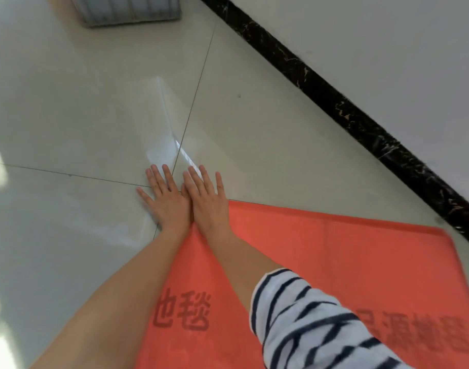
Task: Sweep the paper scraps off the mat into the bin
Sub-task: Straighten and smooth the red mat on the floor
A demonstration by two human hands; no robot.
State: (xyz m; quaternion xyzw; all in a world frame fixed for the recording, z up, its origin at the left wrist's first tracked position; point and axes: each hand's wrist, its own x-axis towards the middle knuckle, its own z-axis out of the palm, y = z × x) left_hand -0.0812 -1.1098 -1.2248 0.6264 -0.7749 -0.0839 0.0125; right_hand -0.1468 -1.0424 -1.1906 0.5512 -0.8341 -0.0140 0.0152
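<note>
a: where are the hands?

b: the left hand (166,199) and the right hand (207,199) lie flat, side by side and touching, palms down. the fingers are straight and spread a bit. they hold nothing.

a: what are they on?

b: they sit at the corner of the flat orange-red cloth mat with dark letters printed on it (334,262). the fingers reach out onto the shiny pale tiled floor (68,102). the wrists are over the mat's corner.

a: where are the paper scraps?

b: i can't see any. the part of the mat that shows looks bare, and so does the floor near it. if scraps are under the palms, they are hidden. the arms and the white sleeve with dark stripes (321,328) cover some of the mat too.

a: and the bin?

b: a grey plastic bin with ribbed sides (129,12) stands on the floor at the top of the view, well apart from the hands. only its bottom part shows.

a: so which step is this?

b: i think it is the push, with both hands as one flat wall at the edge of the mat, aimed about at the bin.

a: what comes next?

b: i guess the hands need to stay pressed together and low, so nothing slips through, and slide far over the floor to the bin. then the scraps need a lift over its side.
</note>
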